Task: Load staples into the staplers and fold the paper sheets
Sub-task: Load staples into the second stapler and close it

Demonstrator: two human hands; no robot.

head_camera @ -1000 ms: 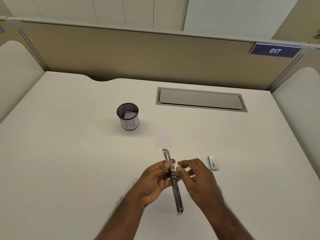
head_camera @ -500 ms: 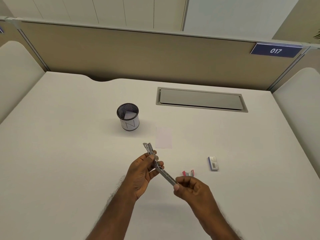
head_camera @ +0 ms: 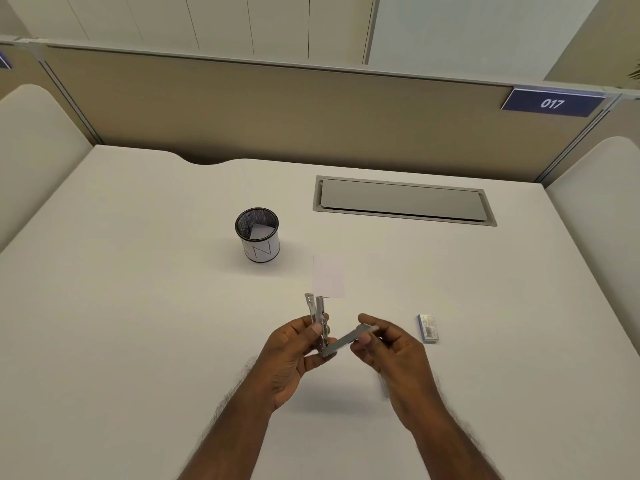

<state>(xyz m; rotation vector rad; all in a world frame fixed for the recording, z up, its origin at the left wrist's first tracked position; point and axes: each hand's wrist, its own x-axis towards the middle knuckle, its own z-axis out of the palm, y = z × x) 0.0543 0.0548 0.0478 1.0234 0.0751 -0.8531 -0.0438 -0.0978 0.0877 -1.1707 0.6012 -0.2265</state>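
- The stapler (head_camera: 323, 332) was held in the air above the worktop (head_camera: 138, 323), near the person, swung open into a V: one metal arm stood nearly upright, the other ran out to the right.
- The left hand (head_camera: 294, 355) had its grip clamped round the upright arm near the hinge, thumb across the front.
- The right hand (head_camera: 391, 348) pinched the far end of the lower arm between thumb and fingers.
- Risk, as I judged it: the arm could snap shut on a fingertip if the pinch slipped, since such a hinge is probably sprung.
- Risk: with both hands taken up, fetching staples meant letting go on one side; the stapler could then twist or drop to the worktop.
- Whether the channel already held staples could not be told; loading blind could jam it.
- The staple box (head_camera: 428, 328) lay flat on the worktop, right of the hands and apart from them.
- A paper sheet (head_camera: 329, 277) lay unfolded just beyond the stapler; a mesh cup (head_camera: 258, 235) with a slip inside stood farther left.
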